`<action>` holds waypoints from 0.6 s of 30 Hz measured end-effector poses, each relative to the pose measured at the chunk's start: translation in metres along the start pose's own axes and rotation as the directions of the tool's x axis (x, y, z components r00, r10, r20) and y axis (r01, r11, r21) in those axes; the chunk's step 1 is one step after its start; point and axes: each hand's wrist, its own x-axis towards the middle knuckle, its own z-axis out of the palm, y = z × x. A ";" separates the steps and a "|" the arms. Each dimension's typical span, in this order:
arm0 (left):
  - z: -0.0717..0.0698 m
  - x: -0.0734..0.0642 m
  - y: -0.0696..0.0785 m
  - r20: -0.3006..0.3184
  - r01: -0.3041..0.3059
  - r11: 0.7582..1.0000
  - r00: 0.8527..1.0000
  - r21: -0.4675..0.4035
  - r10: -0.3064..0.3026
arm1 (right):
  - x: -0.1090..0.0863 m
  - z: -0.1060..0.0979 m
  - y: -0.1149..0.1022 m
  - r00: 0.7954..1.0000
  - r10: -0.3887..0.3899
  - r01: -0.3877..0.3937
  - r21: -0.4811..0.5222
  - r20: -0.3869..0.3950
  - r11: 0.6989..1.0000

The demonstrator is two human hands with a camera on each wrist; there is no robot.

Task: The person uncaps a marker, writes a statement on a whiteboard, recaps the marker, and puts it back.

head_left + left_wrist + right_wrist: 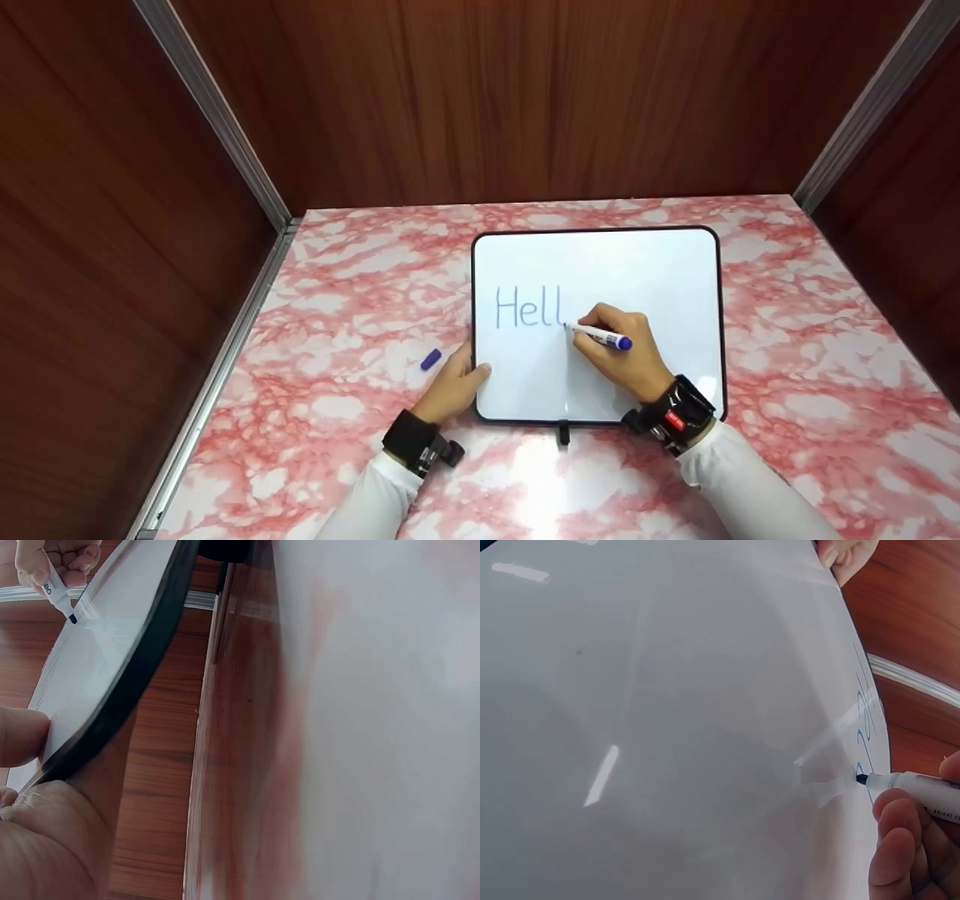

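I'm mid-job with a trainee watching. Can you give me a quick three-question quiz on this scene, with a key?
1. Which grip, left or right, holds the marker?
2. True or false: the blue cap lies on the whiteboard.
3. Fill in the blank: in the head view, the writing reads "____".

Key:
1. The right grip.
2. False; it lies on the table, left of the whiteboard.
3. Hell

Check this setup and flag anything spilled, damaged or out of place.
Nothing stands out as spilled or damaged. The blue cap lies loose on the table left of the whiteboard, but that fits the uncapped marker in the right hand.
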 end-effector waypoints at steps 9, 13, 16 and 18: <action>-0.001 0.000 0.001 -0.004 0.001 1.000 1.000 0.012 -0.001 | -0.001 -0.001 0.000 1.000 0.001 -0.001 -0.001 0.025 1.000; -0.001 0.000 0.000 -0.014 0.009 1.000 1.000 0.016 -0.009 | -0.002 -0.001 0.000 1.000 -0.010 0.010 -0.005 0.024 1.000; 0.000 0.000 -0.001 -0.018 0.006 1.000 1.000 0.016 -0.005 | -0.002 -0.001 0.000 1.000 -0.014 0.014 -0.006 0.025 1.000; 0.000 0.000 -0.002 -0.014 0.003 1.000 1.000 0.009 -0.003 | -0.001 -0.003 -0.001 1.000 -0.013 0.013 0.000 0.022 1.000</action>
